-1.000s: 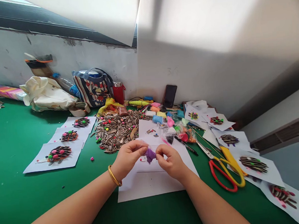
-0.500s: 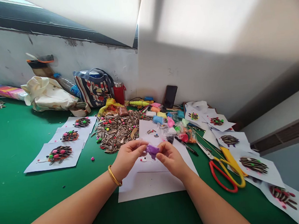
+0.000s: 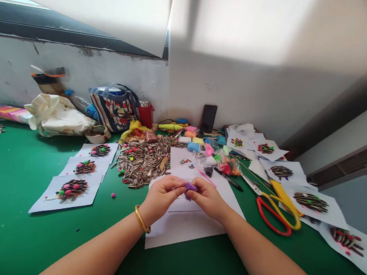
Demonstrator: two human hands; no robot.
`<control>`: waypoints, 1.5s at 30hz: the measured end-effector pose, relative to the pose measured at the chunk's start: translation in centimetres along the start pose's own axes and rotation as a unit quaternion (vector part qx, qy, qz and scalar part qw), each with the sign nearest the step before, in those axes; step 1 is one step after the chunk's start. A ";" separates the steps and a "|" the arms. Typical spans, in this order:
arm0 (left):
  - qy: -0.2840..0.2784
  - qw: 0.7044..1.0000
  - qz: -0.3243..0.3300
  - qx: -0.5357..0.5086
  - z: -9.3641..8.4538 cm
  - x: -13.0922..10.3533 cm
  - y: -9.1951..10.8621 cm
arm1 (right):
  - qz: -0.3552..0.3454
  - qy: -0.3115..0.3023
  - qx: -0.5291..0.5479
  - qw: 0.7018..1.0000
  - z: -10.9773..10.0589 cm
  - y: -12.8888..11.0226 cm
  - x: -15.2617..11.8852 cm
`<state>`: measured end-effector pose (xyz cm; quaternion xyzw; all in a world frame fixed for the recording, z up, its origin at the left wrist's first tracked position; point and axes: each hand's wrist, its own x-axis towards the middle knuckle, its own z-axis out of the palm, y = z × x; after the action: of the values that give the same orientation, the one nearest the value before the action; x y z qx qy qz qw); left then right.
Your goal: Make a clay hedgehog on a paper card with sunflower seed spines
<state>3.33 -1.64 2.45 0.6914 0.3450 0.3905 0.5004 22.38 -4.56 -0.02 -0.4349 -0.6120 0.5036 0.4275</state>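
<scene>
A small lump of purple modelling clay [image 3: 191,188] is pinched between the fingertips of both hands. My left hand [image 3: 167,197], with a gold bangle at its wrist, grips it from the left. From the other side my right hand [image 3: 209,196] closes its thumb and fingers on it. Both hands hover over sheets of white paper [image 3: 185,231] that lie on the green table. Beyond them spreads a pile of striped sunflower seeds [image 3: 147,160] with small coloured clay balls among them. A pink stick [image 3: 208,178] lies just past my right hand.
Red-and-yellow scissors [image 3: 275,210] lie right of the paper, beside a black pen [image 3: 234,182]. Packets of coloured clay [image 3: 200,146] and a propped phone [image 3: 209,118] stand behind. Seed-decorated cards lie left [image 3: 66,192] and right [image 3: 314,203]. Bags [image 3: 115,107] and a red flask [image 3: 146,114] line the wall.
My hands have come closer together, and the purple clay is squeezed from a stretched, ragged piece into a more compact lump. The pink stick has come into view.
</scene>
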 end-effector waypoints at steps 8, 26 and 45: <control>0.095 0.967 -0.159 -0.178 -0.2 0.3 0.1 | -0.023 0.030 0.019 0.999 -0.4 -0.2 0.0; 0.063 0.987 -0.107 -0.098 0.6 0.0 -0.3 | -0.089 0.071 -0.088 0.990 0.3 0.1 0.0; 0.081 0.994 -0.062 -0.031 -0.3 0.0 0.5 | 0.045 0.048 0.064 0.996 0.0 -0.6 0.4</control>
<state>3.13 -1.63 2.98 0.6188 0.4142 0.4242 0.5154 22.25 -4.24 0.66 -0.4578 -0.5371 0.5387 0.4601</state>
